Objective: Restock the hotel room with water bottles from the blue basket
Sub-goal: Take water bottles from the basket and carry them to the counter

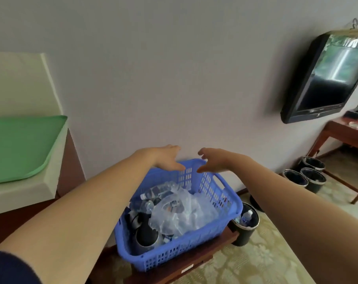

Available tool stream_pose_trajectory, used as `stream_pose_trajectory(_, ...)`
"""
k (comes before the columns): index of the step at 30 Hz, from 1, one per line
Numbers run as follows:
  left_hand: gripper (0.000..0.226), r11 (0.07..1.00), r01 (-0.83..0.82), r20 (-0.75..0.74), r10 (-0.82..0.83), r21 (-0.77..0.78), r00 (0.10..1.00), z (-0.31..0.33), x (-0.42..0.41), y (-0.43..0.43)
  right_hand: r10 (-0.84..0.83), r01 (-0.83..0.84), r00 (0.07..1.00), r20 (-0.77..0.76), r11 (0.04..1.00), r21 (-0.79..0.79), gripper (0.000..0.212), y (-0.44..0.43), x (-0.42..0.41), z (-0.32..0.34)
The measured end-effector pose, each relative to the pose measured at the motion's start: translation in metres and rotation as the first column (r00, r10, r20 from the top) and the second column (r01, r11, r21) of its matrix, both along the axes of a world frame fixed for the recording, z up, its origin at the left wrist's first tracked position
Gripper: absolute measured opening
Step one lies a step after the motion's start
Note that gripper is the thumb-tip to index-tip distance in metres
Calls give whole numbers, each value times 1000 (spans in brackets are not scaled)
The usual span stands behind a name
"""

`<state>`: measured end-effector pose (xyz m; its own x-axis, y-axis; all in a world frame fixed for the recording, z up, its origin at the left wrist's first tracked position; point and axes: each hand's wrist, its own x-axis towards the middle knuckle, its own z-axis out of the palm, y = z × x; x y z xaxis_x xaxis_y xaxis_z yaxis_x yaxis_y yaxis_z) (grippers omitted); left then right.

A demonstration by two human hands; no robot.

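L hand (167,158) & R hand (214,160), fingers (174,149) loose, hover over far rim of blue basket (194,245) w/ water bottles (153,194).

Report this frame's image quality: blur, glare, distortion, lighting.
Head view: soft throughout, the left hand and right hand slightly smeared; the wide-angle lens tilts the television and stretches the forearms; a bright reflection glares on its screen; lighting is even, shadows faint; contents of the blue basket are indistinct.
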<state>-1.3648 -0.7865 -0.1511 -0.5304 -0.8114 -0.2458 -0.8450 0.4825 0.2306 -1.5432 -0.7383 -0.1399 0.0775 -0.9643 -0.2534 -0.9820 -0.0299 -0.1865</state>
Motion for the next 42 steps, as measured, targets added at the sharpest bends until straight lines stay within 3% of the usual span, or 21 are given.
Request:
stream_pose_trajectory(11,84,958,-236,50,231,162,972,-70,-9,-56,237,-235,972,1,965,116,68,-99,-16,-73)
stream_pose_trajectory(19,79,852,-448,130,429,272,894,-131,-21,-53,467,-456,884,10,859,232,64,-150,-21,-142)
stream_pose_trajectory(25,77,804,-503,144,483,317,863,-193,-27,-68,582,-564,813,5,786,255,58,-173,-7,-208)
stream_pose_trajectory(31,68,792,-500,136,485,350,864,-251,-30,-86,594,-563,805,2,762,321,51,-194,2,-277)
stream_pose_trajectory(35,58,787,-508,181,475,351,861,-284,-30,-94,598,-561,798,-69,781,274,49,-199,13,-310)
stream_pose_trajectory(38,51,783,-520,209,476,342,854,-305,-29,-97,581,-534,805,-119,798,279,61,-201,21,-324)
stream_pose_trajectory(42,77,737,-501,218,454,453,864,-324,-30,-98,588,-525,805,-75,767,370,48,-195,23,-331)
